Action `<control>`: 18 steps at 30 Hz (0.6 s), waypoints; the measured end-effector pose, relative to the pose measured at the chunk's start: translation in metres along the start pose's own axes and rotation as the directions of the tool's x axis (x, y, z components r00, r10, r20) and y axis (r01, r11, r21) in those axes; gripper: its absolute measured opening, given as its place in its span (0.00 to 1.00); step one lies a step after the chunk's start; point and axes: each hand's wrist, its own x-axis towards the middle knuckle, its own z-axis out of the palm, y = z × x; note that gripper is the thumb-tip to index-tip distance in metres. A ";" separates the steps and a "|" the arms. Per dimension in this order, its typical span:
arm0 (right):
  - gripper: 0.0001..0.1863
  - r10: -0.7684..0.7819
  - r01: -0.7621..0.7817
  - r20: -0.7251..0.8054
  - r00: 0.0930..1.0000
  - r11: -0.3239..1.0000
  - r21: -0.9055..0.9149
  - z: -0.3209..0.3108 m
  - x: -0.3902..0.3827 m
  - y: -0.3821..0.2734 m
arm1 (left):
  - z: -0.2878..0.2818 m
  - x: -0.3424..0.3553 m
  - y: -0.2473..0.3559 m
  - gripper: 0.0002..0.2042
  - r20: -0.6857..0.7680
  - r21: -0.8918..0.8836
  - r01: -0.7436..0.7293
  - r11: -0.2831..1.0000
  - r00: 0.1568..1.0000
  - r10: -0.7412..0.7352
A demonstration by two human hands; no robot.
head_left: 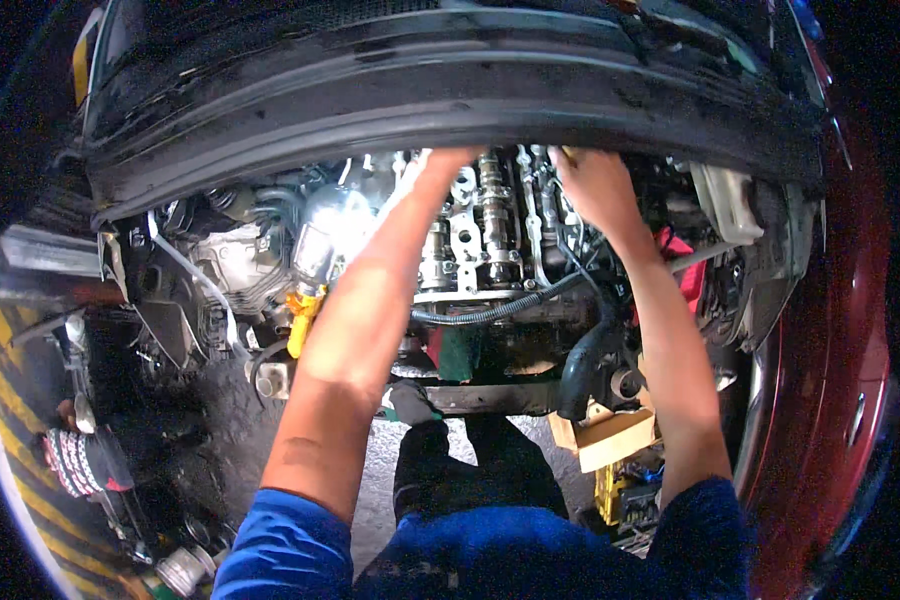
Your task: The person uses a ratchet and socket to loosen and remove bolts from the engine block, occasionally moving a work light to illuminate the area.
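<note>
The exposed cylinder head (485, 235) sits at the centre of the engine bay, directly below the raised hood (450, 90), with its cover off so that the camshafts (498, 215) and bearing caps lie open along its length. Your two forearms reach up into the bay from the lower edge of the picture.

Your left hand (445, 160) lies over the far left part of the cylinder head, just under the hood's front lip. Its fingers are hidden there, so you cannot tell whether it is grasping anything or lies released.

Your right hand (595, 185) lies over the far right part of the cylinder head, fingers curled downward onto the metalwork. A small yellowish piece shows at its fingertips, too small to identify, and you cannot tell whether the hand grips it.

A ribbed black hose (500, 308) runs along the near edge of the cylinder head. A yellow dipstick handle (305, 310) stands near the left edge of the engine, beside your left forearm. A red rag (685, 265) lies at the right edge of the bay, behind your right forearm. A cardboard box (615, 435) rests below the engine on the right.
</note>
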 end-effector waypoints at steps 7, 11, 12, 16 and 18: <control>0.14 0.219 -0.231 0.113 0.969 0.651 0.723 -0.034 -0.113 0.018 | -0.018 -0.042 0.143 0.11 -0.089 -0.211 0.000 0.978 0.996 -0.019; 0.19 0.096 -0.117 0.068 0.993 0.738 0.664 -0.053 -0.164 0.016 | -0.110 -0.086 0.209 0.14 0.228 -0.166 0.198 0.966 0.961 -0.158; 0.20 0.042 -0.084 0.085 0.995 0.805 0.587 -0.065 -0.171 0.005 | -0.127 -0.096 0.211 0.17 0.243 -0.135 0.171 0.976 0.961 -0.135; 0.27 0.000 -0.174 0.211 0.977 0.567 0.805 -0.087 -0.171 -0.049 | -0.189 -0.108 0.224 0.16 0.100 -0.047 0.061 0.997 0.993 -0.056; 0.28 -0.028 -0.033 0.053 0.998 0.470 0.882 -0.085 -0.162 -0.061 | -0.209 -0.105 0.228 0.14 0.003 0.025 0.039 0.999 0.999 -0.039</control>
